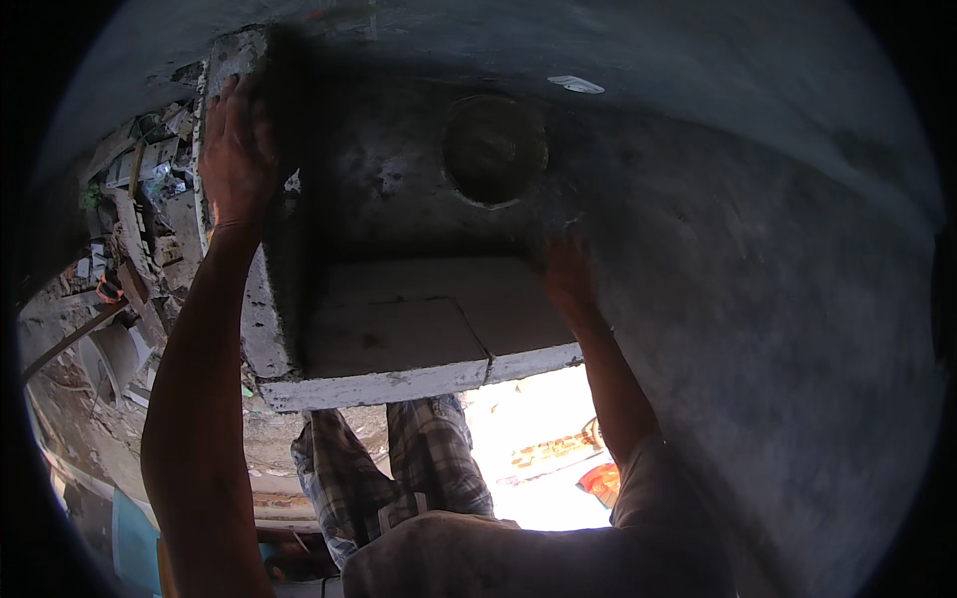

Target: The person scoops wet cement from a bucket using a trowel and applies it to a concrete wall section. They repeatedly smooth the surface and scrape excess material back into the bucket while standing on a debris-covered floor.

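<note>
Head view: the concrete slab (389, 334) sits between the arms, a rough upright wall (262, 314) at its left. The left hand (237, 164) is laid along that wall, fingers nearly straight, nothing gripped. The right hand (571, 274) is blurred near the slab's right end; grip can't be told. Probably heavy, stiff, chippy-edged stuff, best braced on flat faces. The round thing (495, 149) behind might be a bowl or hole, contents unclear.

No readable text or signs.
</note>
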{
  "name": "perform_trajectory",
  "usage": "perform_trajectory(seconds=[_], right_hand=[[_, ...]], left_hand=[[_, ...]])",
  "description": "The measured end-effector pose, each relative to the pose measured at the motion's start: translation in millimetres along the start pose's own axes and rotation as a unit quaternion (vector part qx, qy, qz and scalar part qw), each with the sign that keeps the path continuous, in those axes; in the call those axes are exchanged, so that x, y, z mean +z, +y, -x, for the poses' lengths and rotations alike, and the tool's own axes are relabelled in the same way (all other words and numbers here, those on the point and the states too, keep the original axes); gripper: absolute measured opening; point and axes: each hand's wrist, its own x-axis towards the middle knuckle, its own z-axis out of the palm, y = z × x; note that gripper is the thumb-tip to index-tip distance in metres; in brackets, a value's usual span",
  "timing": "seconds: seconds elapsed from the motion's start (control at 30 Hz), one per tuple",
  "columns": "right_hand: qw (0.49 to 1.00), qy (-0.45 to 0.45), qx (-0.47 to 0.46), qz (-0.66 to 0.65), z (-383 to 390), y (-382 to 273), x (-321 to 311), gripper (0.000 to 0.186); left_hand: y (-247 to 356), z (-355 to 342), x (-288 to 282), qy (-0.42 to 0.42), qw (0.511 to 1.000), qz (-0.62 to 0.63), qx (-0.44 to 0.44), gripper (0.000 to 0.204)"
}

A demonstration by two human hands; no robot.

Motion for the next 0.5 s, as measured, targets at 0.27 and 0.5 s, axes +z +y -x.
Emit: perform_trajectory(seconds=[0.27, 0.5], right_hand=[[0.935, -0.019, 0.343, -0.093, -34.7, 65.7, 43.7, 0.046], [0.967, -0.166, 0.135, 0.137, -4.4, 78.8, 58.8, 0.051]], left_hand=[[-3.7, 2.5, 3.8, 0.009, 1.000, 0.015, -0.005, 0.032], [-1.9, 0.1, -1.2, -0.006, 1.000, 0.019, -0.007, 0.037]])
